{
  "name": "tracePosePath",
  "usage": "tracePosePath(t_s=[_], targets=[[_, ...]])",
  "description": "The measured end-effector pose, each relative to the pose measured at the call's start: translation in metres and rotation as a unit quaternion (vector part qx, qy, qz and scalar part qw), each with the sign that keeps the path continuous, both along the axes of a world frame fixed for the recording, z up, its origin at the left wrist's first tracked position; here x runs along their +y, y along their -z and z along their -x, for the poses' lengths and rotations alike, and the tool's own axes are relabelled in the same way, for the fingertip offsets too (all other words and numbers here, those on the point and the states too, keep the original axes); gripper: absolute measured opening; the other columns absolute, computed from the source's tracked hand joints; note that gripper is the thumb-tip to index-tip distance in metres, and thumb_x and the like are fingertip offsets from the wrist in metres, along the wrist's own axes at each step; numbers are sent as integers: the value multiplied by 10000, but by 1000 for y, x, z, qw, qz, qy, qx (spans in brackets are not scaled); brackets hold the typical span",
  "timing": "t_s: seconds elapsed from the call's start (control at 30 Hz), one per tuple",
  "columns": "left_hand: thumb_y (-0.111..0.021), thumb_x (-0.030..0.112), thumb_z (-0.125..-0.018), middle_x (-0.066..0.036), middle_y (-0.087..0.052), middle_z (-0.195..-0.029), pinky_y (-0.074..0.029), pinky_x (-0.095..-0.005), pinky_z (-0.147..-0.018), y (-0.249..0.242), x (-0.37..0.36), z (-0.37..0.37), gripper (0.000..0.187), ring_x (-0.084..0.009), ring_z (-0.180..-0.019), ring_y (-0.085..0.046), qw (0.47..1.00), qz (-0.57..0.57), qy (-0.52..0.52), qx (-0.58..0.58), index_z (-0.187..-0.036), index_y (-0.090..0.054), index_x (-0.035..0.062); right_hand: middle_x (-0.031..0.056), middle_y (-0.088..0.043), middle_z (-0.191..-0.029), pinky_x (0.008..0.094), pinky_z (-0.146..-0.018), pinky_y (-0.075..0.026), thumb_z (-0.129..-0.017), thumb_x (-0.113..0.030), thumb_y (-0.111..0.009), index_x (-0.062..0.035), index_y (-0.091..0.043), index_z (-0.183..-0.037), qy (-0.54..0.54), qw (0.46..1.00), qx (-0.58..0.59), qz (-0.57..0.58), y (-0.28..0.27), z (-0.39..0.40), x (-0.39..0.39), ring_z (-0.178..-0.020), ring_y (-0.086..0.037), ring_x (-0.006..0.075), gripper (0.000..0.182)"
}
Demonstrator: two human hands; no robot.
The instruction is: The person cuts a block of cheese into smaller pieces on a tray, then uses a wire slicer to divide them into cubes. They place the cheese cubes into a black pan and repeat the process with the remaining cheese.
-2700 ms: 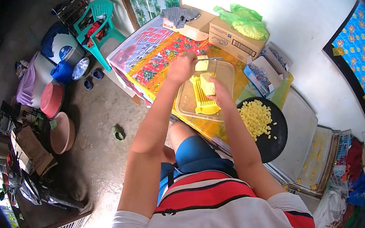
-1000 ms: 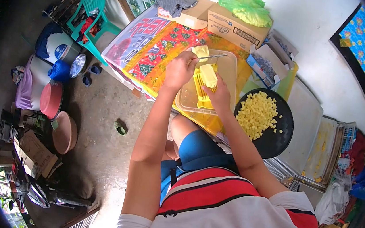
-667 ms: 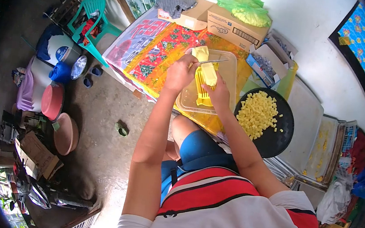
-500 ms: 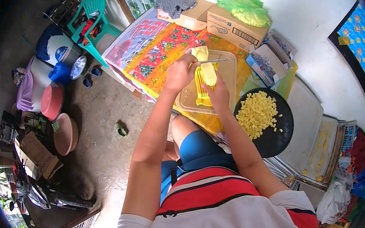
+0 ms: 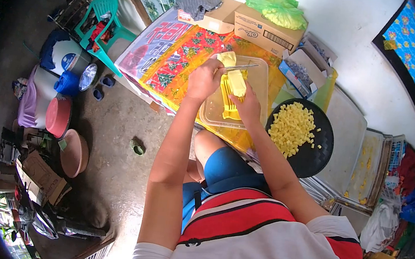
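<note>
Left hand (image 5: pixel 204 81) gripping knife (image 5: pixel 245 66), right hand (image 5: pixel 248 109) holding yellow block (image 5: pixel 236 83), clear tub (image 5: pixel 264 92) beneath, yellow cubes (image 5: pixel 291 128) in black pan (image 5: pixel 318 159)

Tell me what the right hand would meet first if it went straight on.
Probably the knife in the left hand, across the far end of the yellow block that the right hand grips. Depth is unclear; the block might pass under the blade.
</note>
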State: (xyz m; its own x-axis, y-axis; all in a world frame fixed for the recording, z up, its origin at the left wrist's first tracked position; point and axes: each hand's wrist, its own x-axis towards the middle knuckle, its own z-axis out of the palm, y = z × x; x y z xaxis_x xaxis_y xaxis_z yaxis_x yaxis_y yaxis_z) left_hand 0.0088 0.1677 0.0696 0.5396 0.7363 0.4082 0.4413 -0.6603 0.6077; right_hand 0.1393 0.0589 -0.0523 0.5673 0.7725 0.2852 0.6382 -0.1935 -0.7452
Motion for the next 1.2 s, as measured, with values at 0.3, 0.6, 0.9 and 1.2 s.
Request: tracePosePath(t_s=[0.3, 0.6, 0.9, 1.2], targets=[[-673, 208, -878, -142, -694, -978, -534, -435, -746, 1, 3, 1, 148, -360, -887, -670, 1000, 0, -4, 4, -952, -677, 80, 242, -631, -1184, 506, -921, -482, -805, -393, -735, -72, -407, -1436, 19, 1000, -3, -5, 1, 4, 0, -1111, -572, 472, 780], [-680, 211, -874, -138, -696, -982, -534, -432, -744, 0, 3, 2, 149, -355, -885, -673, 1000, 3, -3, 5, -959, -681, 88, 263, -641, -1084, 494, -848, -504, -792, -386, -745, -82, -422, -1425, 23, 1000, -20, -2, 3, 3, 2, -1017, -618, 427, 773], [-687, 216, -871, -142, -699, -990, -534, -430, -747, 1, 2, 2, 153, -355, -890, -673, 1000, 8, -7, 8, -960, -685, 91, 256, -626, -1133, 491, -841, -509, -780, -403, -756, -102, -359, -1470, 23, 999, -17, 28, -3, 4, 0, -1012, -618, 428, 850], [-678, 214, -880, -151, -700, -990, -534, -432, -752, 1, 1, 2, 154, -357, -897, -674, 1000, 9, -5, 0, -967, -686, 87, 242, -615, -1178, 507, -884, -490, -837, -248, -681, -109, -280, -1510, -26, 1000, -15, -7, -5, 2, -11, -1065, -582, 436, 795]])
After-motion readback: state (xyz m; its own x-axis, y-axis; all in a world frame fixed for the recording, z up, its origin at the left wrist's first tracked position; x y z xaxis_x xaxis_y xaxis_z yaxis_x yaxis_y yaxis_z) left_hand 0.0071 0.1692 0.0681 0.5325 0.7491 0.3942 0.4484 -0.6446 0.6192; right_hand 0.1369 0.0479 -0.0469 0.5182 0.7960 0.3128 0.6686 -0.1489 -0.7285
